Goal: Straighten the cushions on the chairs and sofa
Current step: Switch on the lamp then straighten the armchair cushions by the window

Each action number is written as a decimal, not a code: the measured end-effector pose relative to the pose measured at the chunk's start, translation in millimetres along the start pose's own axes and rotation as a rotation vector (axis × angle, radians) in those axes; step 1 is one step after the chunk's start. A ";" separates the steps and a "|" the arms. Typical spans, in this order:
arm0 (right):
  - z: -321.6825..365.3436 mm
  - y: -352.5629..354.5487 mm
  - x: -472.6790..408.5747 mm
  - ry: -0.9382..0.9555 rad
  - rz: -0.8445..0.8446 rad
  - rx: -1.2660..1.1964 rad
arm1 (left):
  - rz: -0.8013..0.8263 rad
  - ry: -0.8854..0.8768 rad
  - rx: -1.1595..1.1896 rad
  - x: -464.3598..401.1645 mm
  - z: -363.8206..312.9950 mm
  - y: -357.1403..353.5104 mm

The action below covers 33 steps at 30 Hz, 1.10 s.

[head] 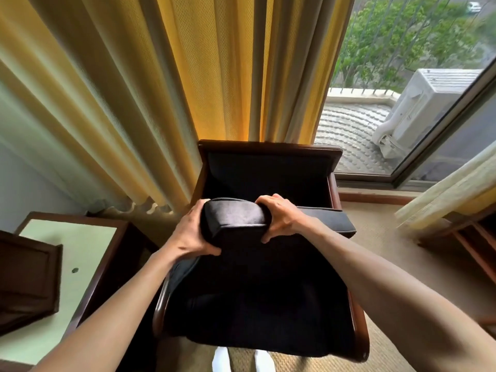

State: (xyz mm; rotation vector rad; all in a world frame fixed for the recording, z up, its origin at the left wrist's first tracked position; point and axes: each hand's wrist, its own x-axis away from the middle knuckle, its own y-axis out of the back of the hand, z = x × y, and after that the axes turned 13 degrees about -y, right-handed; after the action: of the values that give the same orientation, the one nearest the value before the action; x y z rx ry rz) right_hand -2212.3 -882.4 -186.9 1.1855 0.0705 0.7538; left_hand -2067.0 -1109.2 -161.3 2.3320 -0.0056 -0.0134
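Note:
A dark wooden armchair (268, 146) stands in front of me against the yellow curtain. A black velvet cushion (236, 217) is lifted and tilted above the seat, its upper edge toward me. My left hand (192, 234) grips its left corner and my right hand (280, 214) clamps its top edge from the right. Below it, more black upholstery (257, 304) fills the seat, and another dark cushion edge (327, 221) lies flat at the right. The cushion's lower part is lost in shadow.
A wooden side table with a pale top (67, 251) stands left of the chair, with a dark wooden piece (26, 280) on it. Yellow curtains (134, 89) hang behind. A window (402, 89) is at the right. Beige carpet (389, 251) lies right of the chair.

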 end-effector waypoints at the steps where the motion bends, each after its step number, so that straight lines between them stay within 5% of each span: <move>1: 0.8 -11.7 -0.4 0.013 -0.017 -0.028 | -0.010 0.019 -0.004 4.0 6.5 -0.9; 14: -66.7 -25.1 -16.3 -0.169 0.037 0.222 | -0.020 -0.002 -0.361 -29.5 -7.0 -0.7; 24: -45.7 32.8 -16.9 -0.207 -0.033 0.314 | -0.007 -0.052 -0.255 -63.5 7.5 46.5; 33: -73.5 17.2 1.5 -0.326 -0.040 0.346 | 0.041 -0.224 -0.139 -101.0 13.3 19.5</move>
State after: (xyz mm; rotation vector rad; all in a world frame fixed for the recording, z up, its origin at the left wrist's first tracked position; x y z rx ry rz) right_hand -2251.1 -819.3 -201.4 1.6197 -0.0483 0.5163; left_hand -2168.1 -1131.5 -155.5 2.1795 -0.1590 -0.2475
